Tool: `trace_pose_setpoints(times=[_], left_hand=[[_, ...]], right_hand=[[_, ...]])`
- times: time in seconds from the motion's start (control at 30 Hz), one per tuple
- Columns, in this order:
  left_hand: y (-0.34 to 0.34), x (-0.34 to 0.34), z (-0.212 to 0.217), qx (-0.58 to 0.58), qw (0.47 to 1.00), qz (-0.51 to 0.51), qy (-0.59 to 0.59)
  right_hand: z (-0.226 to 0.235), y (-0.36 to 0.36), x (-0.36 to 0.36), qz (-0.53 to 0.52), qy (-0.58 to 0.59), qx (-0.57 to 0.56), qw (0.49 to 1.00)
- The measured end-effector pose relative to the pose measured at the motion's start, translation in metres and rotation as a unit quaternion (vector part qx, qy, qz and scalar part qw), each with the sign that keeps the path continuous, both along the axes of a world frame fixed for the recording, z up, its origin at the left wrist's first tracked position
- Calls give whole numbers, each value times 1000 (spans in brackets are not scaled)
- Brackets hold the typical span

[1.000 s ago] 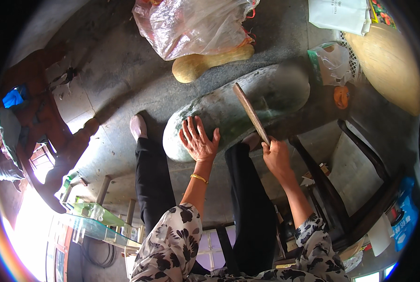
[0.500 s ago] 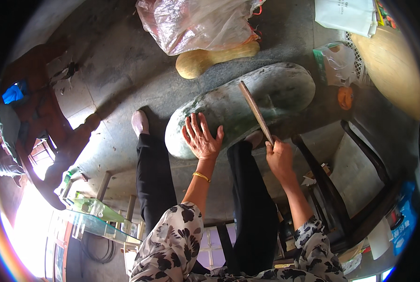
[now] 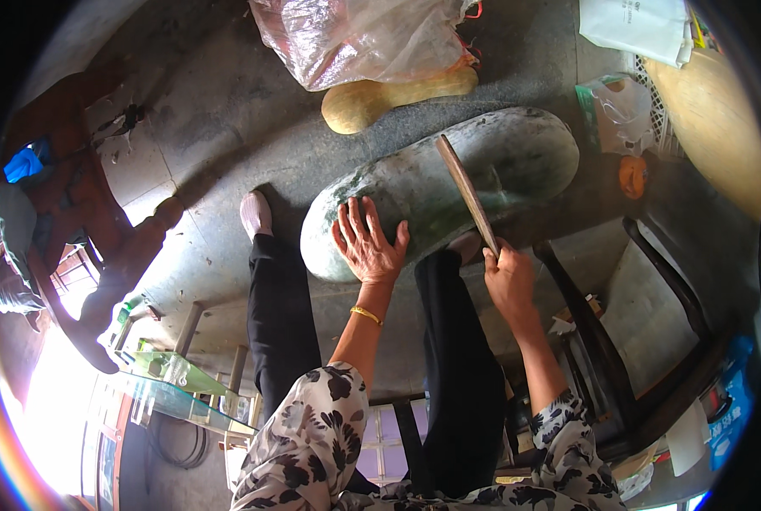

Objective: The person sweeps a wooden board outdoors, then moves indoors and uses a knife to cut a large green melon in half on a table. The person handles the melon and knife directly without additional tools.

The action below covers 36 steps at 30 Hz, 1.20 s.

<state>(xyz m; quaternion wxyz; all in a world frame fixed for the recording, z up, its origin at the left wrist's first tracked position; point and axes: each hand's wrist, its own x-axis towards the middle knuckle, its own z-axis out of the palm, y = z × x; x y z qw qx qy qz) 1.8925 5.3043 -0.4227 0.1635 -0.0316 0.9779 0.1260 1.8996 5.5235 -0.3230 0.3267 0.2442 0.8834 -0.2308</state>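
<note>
A big, long wax gourd [image 3: 517, 145] with pale, dusty green skin lies on the floor, its right end farther from me. My left hand [image 3: 370, 245] rests on its near left part, fingers spread and palm down. My right hand [image 3: 510, 277] is closed round the near end of a narrow brown stick-like tool [image 3: 466, 189]. The tool reaches out over the middle of the gourd; whether it touches the skin I cannot tell. Its exact kind is also unclear, as only a slim edge shows.
Beyond the gourd lies a tan, waisted squash [image 3: 397, 95] beside a clear plastic bag [image 3: 355, 43]. A dark wooden chair [image 3: 598, 341] stands at right, close to my right forearm. Brown wooden furniture [image 3: 82, 213] and a glass-topped table [image 3: 180, 400] are at left. An orange object [image 3: 632, 177] sits at right.
The view has shifted slightly, so the gourd and squash appear a little higher. Both hands keep nearly the same places, the left on the gourd and the right round the tool.
</note>
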Motion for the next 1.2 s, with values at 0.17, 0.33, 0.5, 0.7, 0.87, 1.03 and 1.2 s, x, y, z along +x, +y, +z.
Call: trace_pose_setpoints(times=[0.17, 0.33, 0.5, 0.7, 0.87, 1.03, 1.2], left_hand=[[0, 0, 0, 0, 1000, -3, 4], [0, 0, 0, 0, 1000, -2, 1], [0, -1, 0, 5, 1000, -2, 2], [-1, 0, -1, 4, 1000, -2, -2], [0, 0, -1, 6, 1000, 0, 1], [-1, 1, -2, 7, 1000, 0, -3], [-1, 1, -1, 5, 1000, -1, 1]], right_hand=[[-2, 0, 1, -3, 9, 3, 1000], [-3, 1, 3, 10, 20, -5, 1000], [-3, -1, 4, 16, 30, -4, 999], [-5, -1, 6, 24, 53, 0, 998], [-4, -1, 5, 0, 24, 8, 1000], [-6, -2, 3, 11, 38, 4, 999], [-10, -1, 2, 10, 38, 6, 999]])
